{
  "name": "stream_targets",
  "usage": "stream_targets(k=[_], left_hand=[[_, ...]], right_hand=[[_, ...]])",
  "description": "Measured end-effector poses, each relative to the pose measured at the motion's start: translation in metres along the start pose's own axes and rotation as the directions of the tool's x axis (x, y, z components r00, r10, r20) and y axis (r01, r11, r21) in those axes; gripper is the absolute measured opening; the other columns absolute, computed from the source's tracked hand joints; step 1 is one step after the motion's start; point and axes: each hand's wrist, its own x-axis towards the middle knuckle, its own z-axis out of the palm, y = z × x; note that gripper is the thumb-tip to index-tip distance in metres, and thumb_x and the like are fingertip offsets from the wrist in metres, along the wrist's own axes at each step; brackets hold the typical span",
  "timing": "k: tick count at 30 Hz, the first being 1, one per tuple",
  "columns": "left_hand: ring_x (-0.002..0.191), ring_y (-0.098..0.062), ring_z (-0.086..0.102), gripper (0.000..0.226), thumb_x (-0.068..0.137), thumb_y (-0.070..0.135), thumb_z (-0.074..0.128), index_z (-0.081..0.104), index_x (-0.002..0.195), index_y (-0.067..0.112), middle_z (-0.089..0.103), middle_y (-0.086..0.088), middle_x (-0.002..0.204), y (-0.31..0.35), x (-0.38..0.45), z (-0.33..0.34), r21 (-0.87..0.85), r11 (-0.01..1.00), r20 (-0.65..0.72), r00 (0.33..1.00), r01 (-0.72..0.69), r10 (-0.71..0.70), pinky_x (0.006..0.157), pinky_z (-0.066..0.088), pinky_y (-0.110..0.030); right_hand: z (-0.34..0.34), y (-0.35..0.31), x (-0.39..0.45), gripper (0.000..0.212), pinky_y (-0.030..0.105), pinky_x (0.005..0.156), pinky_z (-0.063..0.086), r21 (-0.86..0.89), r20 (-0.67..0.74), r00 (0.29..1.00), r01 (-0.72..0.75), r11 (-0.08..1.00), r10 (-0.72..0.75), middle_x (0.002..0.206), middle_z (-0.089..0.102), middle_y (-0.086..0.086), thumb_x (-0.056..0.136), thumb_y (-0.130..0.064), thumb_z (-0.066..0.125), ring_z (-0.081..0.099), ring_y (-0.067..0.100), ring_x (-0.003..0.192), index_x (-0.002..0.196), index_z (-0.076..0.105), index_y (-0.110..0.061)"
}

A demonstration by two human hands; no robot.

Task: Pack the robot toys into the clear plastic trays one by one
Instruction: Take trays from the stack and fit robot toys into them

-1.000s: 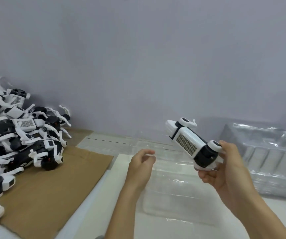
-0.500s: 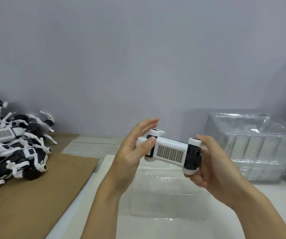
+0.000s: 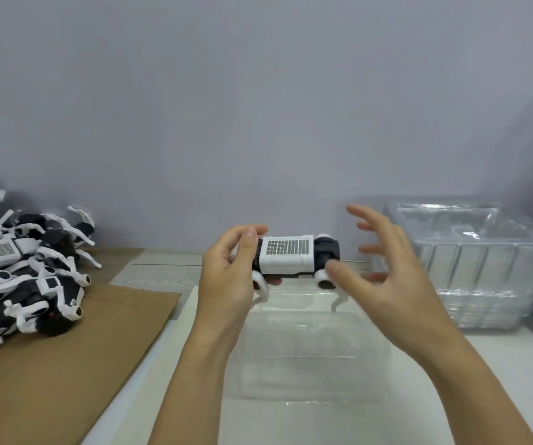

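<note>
Robot toy (image 3: pixel 287 256) held level above clear tray (image 3: pixel 310 351), left hand (image 3: pixel 230 277) pinching its left end; right hand (image 3: pixel 384 277) fingers spread, just beside right end.

Robot toy (image 3: pixel 294 259): smooth plastic, white shell with black parts, slight sheen; top grid panel looks matt, though blur limits this. Clear tray (image 3: pixel 310 351) and tray stack (image 3: pixel 480 261): thin, glossy transparent plastic with bright glints. Brown cardboard sheet (image 3: pixel 66 354): matt, papery; table (image 3: pixel 499 364): smooth, white, matt.

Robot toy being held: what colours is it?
White body with black ends and a grey grid panel on the robot toy; head view.
</note>
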Motion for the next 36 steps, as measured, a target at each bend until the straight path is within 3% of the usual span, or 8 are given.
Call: stream_targets(k=[7, 11, 13, 18, 23, 29, 33, 36], left_hand=[[0.066, -0.028, 0.072, 0.032, 0.102, 0.033, 0.053, 0.069, 0.084, 0.012, 0.073, -0.013, 0.079, 0.0, -0.003, 0.009, -0.003, 0.999, 0.03, 0.999, 0.041, -0.041, 0.052, 0.056, -0.029], [0.076, -0.029, 0.075, 0.028, 0.097, 0.04, 0.058, 0.071, 0.087, 0.018, 0.074, -0.009, 0.086, 0.0, -0.003, 0.011, 0.013, 0.993, 0.118, 0.986, 0.117, -0.118, 0.07, 0.062, -0.045], [0.08, -0.029, 0.075, 0.017, 0.096, 0.035, 0.062, 0.073, 0.094, 0.022, 0.075, -0.007, 0.092, 0.0, 0.0, 0.006, 0.016, 0.994, 0.156, 0.982, 0.106, -0.107, 0.067, 0.061, -0.035], [0.09, -0.004, 0.067, 0.028, 0.084, 0.043, 0.064, 0.074, 0.11, 0.038, 0.075, 0.007, 0.108, 0.007, 0.002, -0.009, 0.071, 0.997, 0.252, 0.968, -0.019, 0.0, 0.067, 0.048, -0.015], [0.107, -0.02, 0.069, 0.042, 0.083, 0.028, 0.071, 0.06, 0.124, 0.027, 0.073, -0.001, 0.115, 0.003, -0.003, 0.003, -0.026, 1.0, 0.297, 0.955, 0.015, -0.007, 0.092, 0.054, -0.037], [0.103, -0.022, 0.072, 0.045, 0.081, 0.024, 0.071, 0.06, 0.124, 0.019, 0.073, -0.004, 0.112, 0.004, -0.005, 0.008, -0.107, 0.994, 0.249, 0.968, -0.009, 0.035, 0.083, 0.059, -0.03], [0.103, -0.017, 0.071, 0.034, 0.092, 0.016, 0.069, 0.061, 0.125, 0.02, 0.075, 0.0, 0.109, 0.001, -0.005, 0.008, -0.034, 0.999, 0.255, 0.966, -0.035, 0.042, 0.084, 0.058, -0.027], [0.104, -0.011, 0.069, 0.024, 0.094, 0.029, 0.06, 0.067, 0.117, 0.023, 0.075, 0.003, 0.105, -0.006, -0.002, -0.001, 0.058, 0.997, 0.189, 0.981, -0.055, 0.043, 0.089, 0.055, -0.031]], right_hand=[[0.01, 0.006, -0.001, 0.049, 0.004, 0.088, 0.038, -0.112, 0.188, 0.967, 0.196, 0.974, -0.173, 0.12, 0.055, -0.024, 0.078, -0.022, 0.08, 0.053, -0.003, 0.115, 0.118, 0.061, -0.044], [0.015, 0.015, 0.003, 0.048, 0.015, 0.087, 0.046, -0.167, 0.064, 0.985, 0.167, 0.972, -0.159, 0.108, 0.061, -0.024, 0.078, -0.015, 0.082, 0.058, 0.0, 0.102, 0.114, 0.063, -0.042], [0.012, 0.019, 0.004, 0.043, 0.018, 0.084, 0.048, -0.152, 0.005, 0.991, 0.131, 0.98, -0.132, 0.102, 0.064, -0.025, 0.08, -0.017, 0.08, 0.061, 0.001, 0.097, 0.112, 0.065, -0.042], [0.002, 0.022, 0.003, 0.022, 0.016, 0.064, 0.052, 0.101, -0.051, 0.998, 0.033, 0.994, -0.028, 0.081, 0.07, -0.011, 0.09, -0.016, 0.07, 0.067, 0.007, 0.075, 0.1, 0.066, -0.036], [0.005, 0.017, 0.003, 0.011, 0.04, 0.071, 0.061, 0.296, 0.131, 0.989, -0.099, 0.95, 0.063, 0.082, 0.072, 0.009, 0.095, -0.016, 0.062, 0.074, 0.027, 0.076, 0.102, 0.068, -0.022], [0.008, 0.019, 0.003, 0.018, 0.018, 0.06, 0.048, 0.134, 0.143, 0.99, -0.035, 0.99, 0.016, 0.083, 0.072, -0.009, 0.095, -0.024, 0.064, 0.068, 0.011, 0.078, 0.096, 0.068, -0.042], [0.01, 0.015, 0.004, 0.03, 0.034, 0.078, 0.055, 0.076, 0.091, 0.996, -0.001, 0.997, -0.006, 0.087, 0.072, -0.015, 0.089, -0.013, 0.069, 0.069, 0.012, 0.081, 0.103, 0.07, -0.04], [0.007, 0.018, 0.006, 0.03, 0.016, 0.071, 0.049, -0.018, 0.013, 1.0, -0.006, 1.0, 0.006, 0.084, 0.07, -0.02, 0.087, -0.013, 0.071, 0.065, 0.005, 0.08, 0.095, 0.069, -0.042]])
